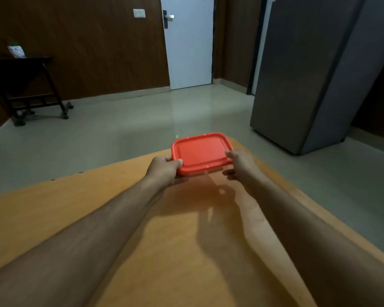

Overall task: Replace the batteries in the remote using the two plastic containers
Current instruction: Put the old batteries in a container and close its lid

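Observation:
A plastic container with a red lid (201, 152) is held above the far corner of the orange table (75, 207). My left hand (164, 170) grips its left end, thumb on the lid and fingers beneath. My right hand (239, 165) grips its right end the same way. The container's body is mostly hidden under the lid and my hands. No remote, batteries or second container appear in view.
Beyond the table's far edge lies a pale tiled floor (120, 129). A grey refrigerator (308, 74) stands at the right, a white door (189, 45) at the back, and a dark wheeled stand (29, 85) at the left wall.

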